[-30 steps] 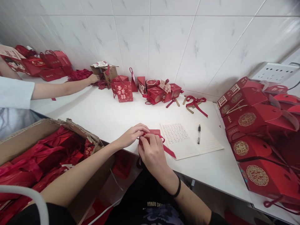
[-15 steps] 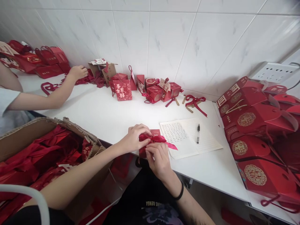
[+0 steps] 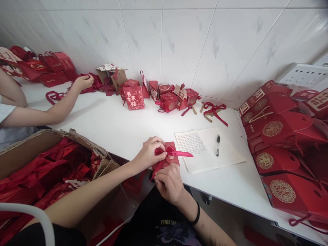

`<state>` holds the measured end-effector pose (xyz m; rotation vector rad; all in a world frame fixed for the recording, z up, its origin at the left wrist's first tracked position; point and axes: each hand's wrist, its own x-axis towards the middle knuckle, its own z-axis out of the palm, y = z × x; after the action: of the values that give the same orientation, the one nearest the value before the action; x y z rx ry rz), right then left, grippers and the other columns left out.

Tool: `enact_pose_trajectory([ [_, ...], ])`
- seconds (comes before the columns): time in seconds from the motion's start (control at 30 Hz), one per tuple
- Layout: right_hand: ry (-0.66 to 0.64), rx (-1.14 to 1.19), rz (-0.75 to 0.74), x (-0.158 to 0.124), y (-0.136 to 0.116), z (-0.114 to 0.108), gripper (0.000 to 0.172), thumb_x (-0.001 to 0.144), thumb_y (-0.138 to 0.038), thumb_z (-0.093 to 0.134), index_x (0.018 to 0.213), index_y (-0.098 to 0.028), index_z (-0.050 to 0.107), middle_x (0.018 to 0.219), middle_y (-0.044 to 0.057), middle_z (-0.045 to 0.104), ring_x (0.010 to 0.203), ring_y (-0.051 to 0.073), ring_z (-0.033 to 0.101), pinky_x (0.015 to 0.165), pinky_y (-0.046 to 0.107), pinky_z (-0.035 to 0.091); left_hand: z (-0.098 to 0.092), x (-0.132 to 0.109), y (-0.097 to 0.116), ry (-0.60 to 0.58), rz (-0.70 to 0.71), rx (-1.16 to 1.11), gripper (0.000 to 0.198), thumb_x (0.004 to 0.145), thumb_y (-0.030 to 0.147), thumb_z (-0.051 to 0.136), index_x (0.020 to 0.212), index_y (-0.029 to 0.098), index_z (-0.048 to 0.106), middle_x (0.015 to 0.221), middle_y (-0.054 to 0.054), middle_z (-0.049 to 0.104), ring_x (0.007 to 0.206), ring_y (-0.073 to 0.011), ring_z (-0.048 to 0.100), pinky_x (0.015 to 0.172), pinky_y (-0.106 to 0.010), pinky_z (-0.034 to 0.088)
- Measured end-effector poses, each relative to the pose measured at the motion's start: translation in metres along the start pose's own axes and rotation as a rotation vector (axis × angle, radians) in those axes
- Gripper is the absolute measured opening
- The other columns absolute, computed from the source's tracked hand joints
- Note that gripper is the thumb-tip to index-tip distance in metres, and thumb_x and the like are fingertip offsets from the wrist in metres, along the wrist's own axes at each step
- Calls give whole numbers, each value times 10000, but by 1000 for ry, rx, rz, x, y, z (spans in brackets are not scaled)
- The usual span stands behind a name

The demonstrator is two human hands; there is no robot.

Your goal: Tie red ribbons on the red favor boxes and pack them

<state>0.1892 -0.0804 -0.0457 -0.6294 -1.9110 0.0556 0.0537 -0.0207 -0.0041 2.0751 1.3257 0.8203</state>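
A small red gift box [image 3: 175,147] with gold print lies at the table's front edge. Across it runs a pinkish-red satin ribbon [image 3: 182,154], gathered into a bow, with one tail stretching right to the notebook and another slanting down to the left. My left hand [image 3: 150,153] pinches the bow between thumb and fingers at the box's left side. Curled closed at the lower edge of the box is my right hand [image 3: 170,182], its fingertips beside the lower tail; what they hold, if anything, is hidden.
An open notebook [image 3: 205,164] with a pen [image 3: 218,145] lies right of the box. Red boxes [image 3: 275,159] are stacked far right. Small boxes [image 3: 133,98] and loose ribbons [image 3: 214,111] line the wall. A carton [image 3: 102,159] stands left; behind it reaches another person's arm [image 3: 61,102].
My right hand has moved down from the bow to the box's lower edge. The bow and printed top show more now. My left hand keeps its pinch. The other person's hand has shifted slightly.
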Motion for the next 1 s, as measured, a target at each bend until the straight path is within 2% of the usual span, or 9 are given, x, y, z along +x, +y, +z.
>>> enact_pose_trajectory([
  [0.2,-71,112,19,0,-7,-13,180,834,-132,486,980,-237,499,811,0,643,696,175,584,673,362,457,-4,1,-2,-14,38,-11,56,775,225,580,730,193,588,965,-22,584,962,-188,530,906,-372,400],
  [0.27,-20,131,148,8,0,-23,194,845,-179,474,1033,-216,500,874,33,625,778,201,576,702,383,456,-6,2,-4,-30,86,-24,61,781,251,590,756,195,589,963,-26,593,961,-188,532,902,-368,403],
  [0.37,30,39,466,23,21,-37,130,890,-265,476,982,-204,545,911,64,589,852,218,539,737,385,446,-8,2,-3,-42,125,-35,81,770,269,613,799,198,586,968,-30,601,973,-192,530,902,-363,407],
  [0.47,-121,46,642,36,43,-41,166,882,-362,525,882,-212,595,888,54,594,851,216,527,757,372,439,-8,0,-1,-35,101,-31,59,765,236,605,809,199,591,979,-30,596,979,-193,526,908,-368,409],
  [0.53,-200,93,675,40,51,-38,189,857,-384,553,797,-210,601,831,41,599,809,203,532,746,353,439,-7,-1,1,-26,87,-30,37,764,220,594,794,198,593,977,-29,594,973,-191,526,907,-370,410],
  [0.67,-201,185,781,43,55,-29,246,823,-382,548,661,-196,548,711,21,582,688,174,530,667,318,435,-4,-2,3,-6,55,-12,12,759,200,580,770,195,580,965,-27,596,960,-192,524,903,-380,410],
  [0.8,-135,275,920,42,53,-23,281,809,-430,539,667,-188,561,727,33,594,676,176,549,646,310,439,-3,-2,6,0,22,-1,5,766,189,562,763,192,563,975,-30,595,977,-197,517,915,-395,399],
  [0.93,-68,251,944,38,52,-29,299,808,-484,528,756,-190,533,781,41,598,695,178,552,636,301,445,-2,-3,6,-3,13,12,23,752,174,568,738,192,563,980,-27,594,984,-201,515,923,-401,391],
  [1.0,-132,241,992,34,52,-37,331,808,-526,520,811,-195,512,782,35,594,677,176,549,592,288,433,-2,-4,5,1,8,6,24,754,176,569,737,192,567,995,-25,593,997,-202,511,924,-399,390],
])
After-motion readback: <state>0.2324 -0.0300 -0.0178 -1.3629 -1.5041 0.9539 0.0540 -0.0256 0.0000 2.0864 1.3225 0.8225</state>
